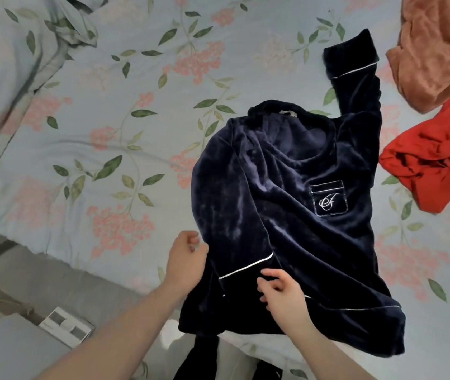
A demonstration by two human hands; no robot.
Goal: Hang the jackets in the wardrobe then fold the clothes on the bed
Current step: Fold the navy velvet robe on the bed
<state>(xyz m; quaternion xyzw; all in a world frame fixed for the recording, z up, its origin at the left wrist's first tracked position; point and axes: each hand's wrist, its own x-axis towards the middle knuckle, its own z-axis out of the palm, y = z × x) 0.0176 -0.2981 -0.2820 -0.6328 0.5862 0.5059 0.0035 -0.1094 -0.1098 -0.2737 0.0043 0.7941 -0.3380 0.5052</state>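
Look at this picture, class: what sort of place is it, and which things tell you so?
Probably a bedroom: a floral bedsheet covers the bed, a navy pyjama top lies spread on it, and a red garment waits nearby.

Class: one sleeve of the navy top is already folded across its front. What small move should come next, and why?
Probably fold the other sleeve in across the navy top: it lies stretched up the bed, while the folded sleeve's cuff sits by the right hand and left hand.

Navy velvet top (286,215) spread on floral bed (108,133), both hands (281,294) at its folded sleeve cuff (243,272)
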